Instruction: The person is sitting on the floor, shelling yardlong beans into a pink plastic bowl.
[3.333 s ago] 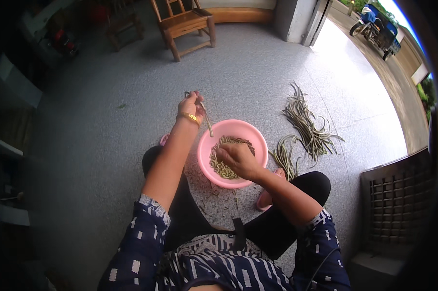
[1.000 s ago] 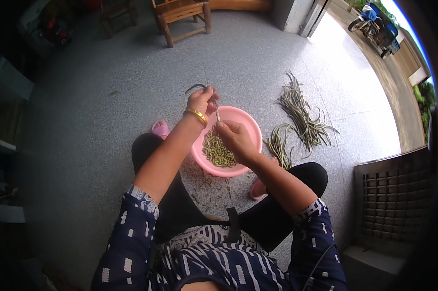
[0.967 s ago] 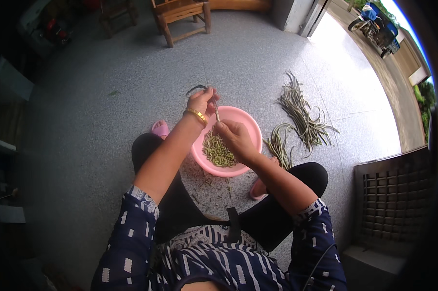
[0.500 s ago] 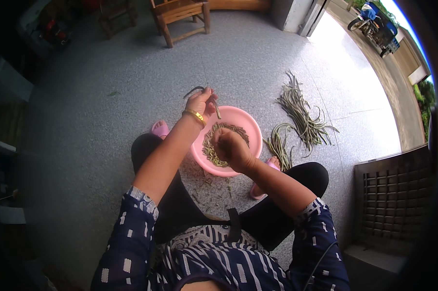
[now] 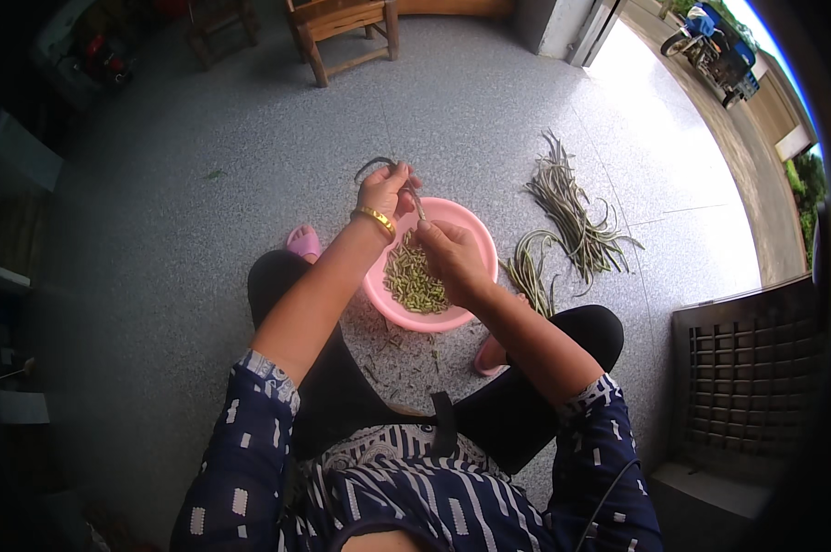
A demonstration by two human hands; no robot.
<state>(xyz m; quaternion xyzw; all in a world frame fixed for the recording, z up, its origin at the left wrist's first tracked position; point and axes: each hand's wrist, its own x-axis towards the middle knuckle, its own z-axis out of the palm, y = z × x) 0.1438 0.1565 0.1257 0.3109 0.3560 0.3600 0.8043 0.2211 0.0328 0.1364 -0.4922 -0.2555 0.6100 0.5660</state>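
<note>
A long bean [image 5: 417,204] runs between my two hands above the pink basin [image 5: 482,241]. My left hand [image 5: 388,191], a gold bracelet at its wrist, is closed round the bean's upper part, and the bean's curved end sticks out to the left. Lower down, my right hand [image 5: 452,256] pinches the bean's near end between thumb and fingers. Beneath them, short cut bean pieces [image 5: 414,281] cover the bottom of the basin. Part of the basin is hidden behind my right hand.
On the floor to the right lie a heap of long beans [image 5: 570,207] and a smaller bunch [image 5: 529,271]. Bean scraps [image 5: 392,345] are scattered between my legs. A wooden chair [image 5: 342,32] stands ahead, and a dark lattice panel [image 5: 747,368] stands at right.
My right hand has moved up from over the basin to the bean's lower end and now grips it. My left hand has hardly shifted.
</note>
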